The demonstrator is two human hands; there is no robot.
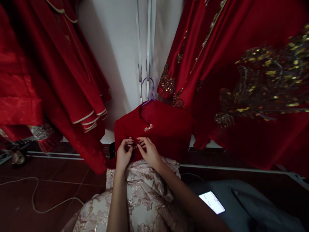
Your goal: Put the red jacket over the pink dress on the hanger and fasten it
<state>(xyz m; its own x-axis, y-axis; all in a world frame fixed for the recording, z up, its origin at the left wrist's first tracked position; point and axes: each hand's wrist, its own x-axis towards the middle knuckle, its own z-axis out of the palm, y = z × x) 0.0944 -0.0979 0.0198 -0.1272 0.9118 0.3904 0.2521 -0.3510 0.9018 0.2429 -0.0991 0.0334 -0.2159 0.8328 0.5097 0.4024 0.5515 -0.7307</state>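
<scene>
A red garment (166, 129) on a purple hanger (150, 91) lies across my lap in the middle of the view. A beaded clasp (148, 128) shows near its collar. My left hand (123, 154) and my right hand (149, 150) meet at a second beaded fastening (134, 143) lower on the front, fingers pinched on it from both sides. Below the hands spreads a pale pink and gold brocade fabric (142, 199).
Red robes hang at the left (48, 71) and gold-embroidered red gowns at the right (241, 80), with a white wall (116, 48) between. A lit phone (211, 202) lies on grey cloth at lower right. A white cable (36, 196) runs over the dark floor.
</scene>
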